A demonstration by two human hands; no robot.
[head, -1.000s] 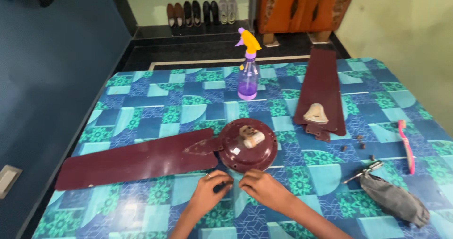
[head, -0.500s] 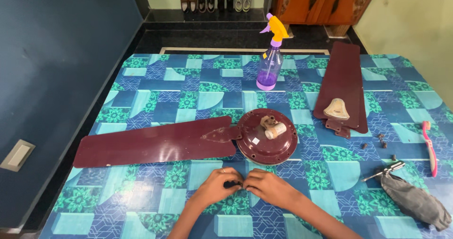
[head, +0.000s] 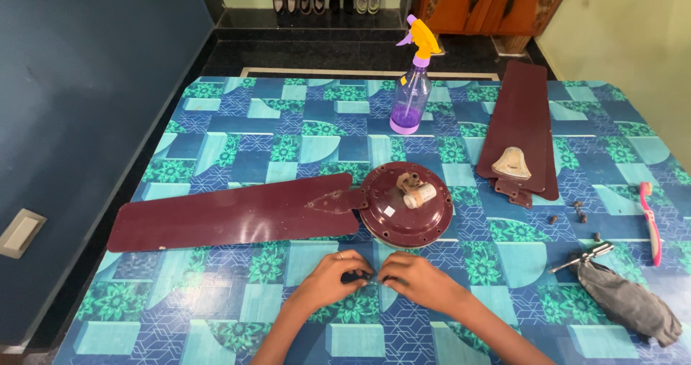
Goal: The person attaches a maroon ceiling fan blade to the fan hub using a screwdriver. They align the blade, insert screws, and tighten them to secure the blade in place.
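Note:
My left hand (head: 332, 277) and my right hand (head: 416, 278) meet fingertip to fingertip on the table, just in front of the maroon fan motor hub (head: 405, 203). Between the fingers is a small dark part (head: 363, 278), too small to identify; both hands pinch it. One maroon fan blade (head: 234, 210) is attached to the hub and stretches left. Two more loose blades (head: 520, 126) lie stacked at the right, with a cream cap (head: 511, 164) on top.
A purple spray bottle (head: 412, 84) with a yellow trigger stands behind the hub. Loose screws (head: 576, 210), a screwdriver (head: 581, 255), a grey cloth (head: 628, 302) and a pink toothbrush (head: 651, 221) lie at the right. The table (head: 237, 131) has a blue-green patterned cover; shoes line the far floor.
The view tilted so the hub sits farther from me. Both hands came together in front of the hub, fingertips now closed on the small dark part.

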